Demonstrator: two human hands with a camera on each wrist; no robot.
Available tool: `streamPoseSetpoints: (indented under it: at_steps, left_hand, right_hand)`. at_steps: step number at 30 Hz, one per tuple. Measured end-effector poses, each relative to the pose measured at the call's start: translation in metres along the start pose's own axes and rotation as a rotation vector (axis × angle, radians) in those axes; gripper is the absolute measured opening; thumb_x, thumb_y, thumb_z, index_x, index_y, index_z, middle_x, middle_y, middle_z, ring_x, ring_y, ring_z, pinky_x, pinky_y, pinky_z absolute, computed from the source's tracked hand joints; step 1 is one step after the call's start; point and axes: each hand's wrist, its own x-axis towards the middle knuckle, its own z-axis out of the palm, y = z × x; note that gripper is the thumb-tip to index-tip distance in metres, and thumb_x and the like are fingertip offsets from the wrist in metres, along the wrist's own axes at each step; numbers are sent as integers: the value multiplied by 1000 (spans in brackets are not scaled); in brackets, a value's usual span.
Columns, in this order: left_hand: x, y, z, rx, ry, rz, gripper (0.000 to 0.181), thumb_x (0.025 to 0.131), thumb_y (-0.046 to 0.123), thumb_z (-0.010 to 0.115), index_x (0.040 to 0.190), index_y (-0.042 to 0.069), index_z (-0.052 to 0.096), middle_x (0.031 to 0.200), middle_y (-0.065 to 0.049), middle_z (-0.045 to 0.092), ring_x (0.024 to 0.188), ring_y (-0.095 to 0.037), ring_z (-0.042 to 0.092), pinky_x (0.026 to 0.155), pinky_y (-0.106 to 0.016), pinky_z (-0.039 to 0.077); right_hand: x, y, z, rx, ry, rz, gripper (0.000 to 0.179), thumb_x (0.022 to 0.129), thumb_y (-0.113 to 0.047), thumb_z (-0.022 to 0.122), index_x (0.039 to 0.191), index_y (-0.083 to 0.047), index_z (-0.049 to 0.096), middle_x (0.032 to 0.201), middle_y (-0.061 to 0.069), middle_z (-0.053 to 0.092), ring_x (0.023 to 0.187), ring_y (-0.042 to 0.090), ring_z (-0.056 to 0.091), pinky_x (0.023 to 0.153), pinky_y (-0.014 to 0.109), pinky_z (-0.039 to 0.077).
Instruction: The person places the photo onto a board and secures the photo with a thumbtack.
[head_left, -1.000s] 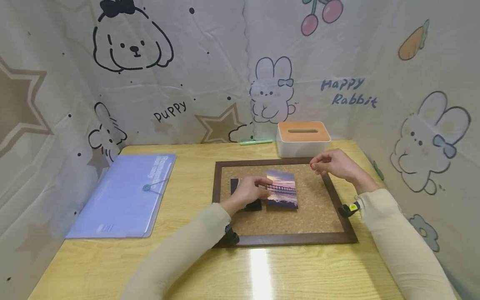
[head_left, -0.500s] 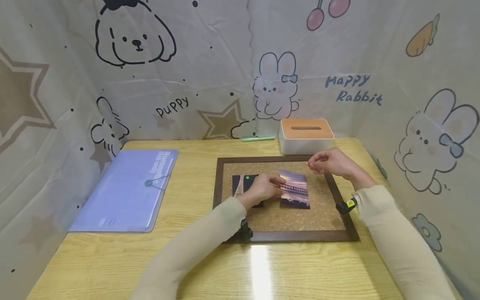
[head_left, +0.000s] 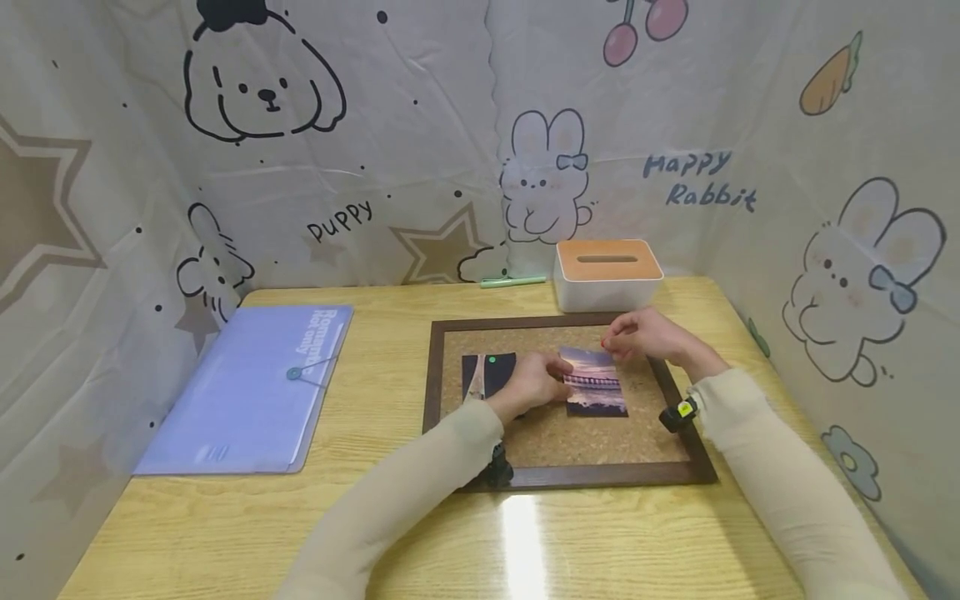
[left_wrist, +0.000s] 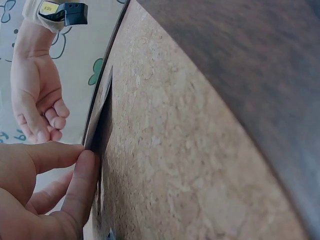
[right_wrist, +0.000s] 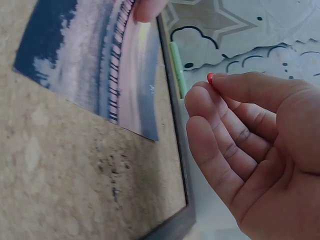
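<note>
A cork board (head_left: 577, 446) with a dark wooden frame lies on the table. My left hand (head_left: 534, 385) pinches the left edge of a sunset bridge photo (head_left: 596, 393) between thumb and index finger, just over the cork; its edge stands off the surface in the left wrist view. Near that photo's upper right corner, my right hand (head_left: 647, 335) pinches a small red thumbtack (right_wrist: 210, 78), mostly hidden by the fingertips. Left of it lies a dark photo of a tower (head_left: 477, 375), bearing a green thumbtack (head_left: 492, 360); the left hand partly covers this photo.
A white tissue box (head_left: 607, 295) with an orange top stands behind the board. Next to it lies a green pen (head_left: 513, 282). On the left is a translucent blue document folder (head_left: 232, 400) with a string closure. Printed curtains surround the table.
My left hand has carried the bridge photo to the right across the board, uncovering more of the tower photo. My right hand, with the red thumbtack, has come left and slightly down toward the photo's corner.
</note>
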Motion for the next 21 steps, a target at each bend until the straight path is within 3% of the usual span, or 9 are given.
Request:
streamPoseSetpoints:
  at_steps: [4, 13, 21]
  left_hand:
    - [0, 2, 1, 32, 3, 5, 34, 81, 5, 80, 115, 5, 74, 107, -9, 73, 90, -12, 60, 75, -21, 50]
    - [0, 3, 4, 116, 1, 39, 33, 82, 8, 79, 115, 7, 75, 111, -8, 74, 100, -16, 65, 86, -24, 53]
    - [0, 6, 3, 163, 6, 42, 35, 81, 10, 80, 115, 9, 75, 113, -6, 75, 109, -18, 66, 93, -26, 52]
  right_hand:
    - [6, 3, 7, 27, -41, 20, 21, 98, -11, 60, 106, 7, 69, 104, 22, 73, 79, 17, 69, 72, 34, 60]
    - [19, 15, 19, 12, -100, 56, 23, 97, -10, 60, 110, 8, 69, 87, 8, 73, 72, 12, 67, 65, 28, 59]
    - [28, 18, 22, -75, -81, 73, 22, 96, -18, 65, 100, 2, 71, 68, 0, 64, 61, 10, 60, 57, 26, 55]
